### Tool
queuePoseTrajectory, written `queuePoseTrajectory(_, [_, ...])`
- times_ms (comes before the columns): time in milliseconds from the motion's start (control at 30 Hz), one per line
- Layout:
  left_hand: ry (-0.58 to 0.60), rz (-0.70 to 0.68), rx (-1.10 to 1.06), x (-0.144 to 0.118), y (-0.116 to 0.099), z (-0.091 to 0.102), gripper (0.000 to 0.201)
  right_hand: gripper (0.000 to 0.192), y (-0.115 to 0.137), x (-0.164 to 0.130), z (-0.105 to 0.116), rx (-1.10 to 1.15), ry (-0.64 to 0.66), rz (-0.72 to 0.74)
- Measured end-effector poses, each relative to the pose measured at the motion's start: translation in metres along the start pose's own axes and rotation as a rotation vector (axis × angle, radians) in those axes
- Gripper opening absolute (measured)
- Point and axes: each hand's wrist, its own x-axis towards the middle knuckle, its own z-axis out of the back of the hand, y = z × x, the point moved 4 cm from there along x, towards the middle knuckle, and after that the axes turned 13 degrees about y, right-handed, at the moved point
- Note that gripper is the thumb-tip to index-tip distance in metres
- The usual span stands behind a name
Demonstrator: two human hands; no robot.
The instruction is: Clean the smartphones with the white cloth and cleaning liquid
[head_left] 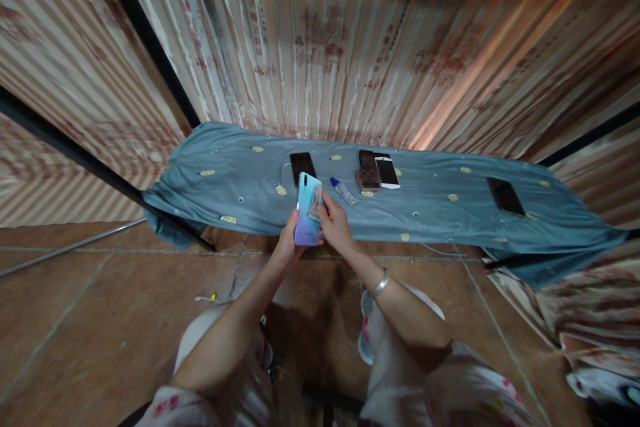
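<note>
Both my forearms reach forward over my knees, meeting above the near edge of the blue cloth (210,193). My left hand (286,248) cups the gradient phone (307,209) from below, fingers closed round its edge, back facing me. My right hand (334,227) pinches a small grey cloth (315,202) against it. Just beyond lies a little bottle (343,191).

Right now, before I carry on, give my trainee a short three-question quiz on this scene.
1. True or false: the left hand holds the pastel phone back side up.
2. What does the right hand press on it? A cloth, B bottle, C card.
3. What small thing lies on the blue cloth-covered bench just right of the hands?

Key: 1 true; 2 A; 3 the blue-capped bottle.
</note>
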Motion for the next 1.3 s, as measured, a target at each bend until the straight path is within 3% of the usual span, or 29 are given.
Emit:
queuePoseTrajectory(300, [-0.032, -0.045, -0.037, 0.003, -0.005, 0.004, 0.044, 0.046, 0.002, -0.010, -0.015, -0.018, 0.036, -0.057])
queuePoseTrajectory(533, [0.075, -0.028, -0.002, 0.006, 0.004, 0.009, 0.041, 0.046, -0.002, -0.006, -0.014, 0.035, 0.042, -0.057])
queuePoseTrajectory(800, [-0.035, -0.059, -0.056, 0.004, -0.008, 0.006, 0.052, 0.053, 0.026, -0.028, -0.032, -0.189, 0.150, 0.157])
queuePoseTrajectory(1000, [-0.079, -0.135, -0.082, 0.009, -0.006, 0.018, 0.053, 0.058, 0.041, -0.048, -0.047, -0.321, 0.240, 0.305])
queuePoseTrajectory(1167, [-0.153, -0.173, -0.071, 0.014, 0.000, 0.018, 0.041, 0.057, 0.045, -0.041, -0.038, -0.353, 0.225, 0.338])
queuePoseTrajectory(1300, [-0.092, -0.141, -0.053, 0.012, 0.009, 0.004, 0.044, 0.054, 0.044, -0.026, -0.021, -0.375, 0.193, 0.293])
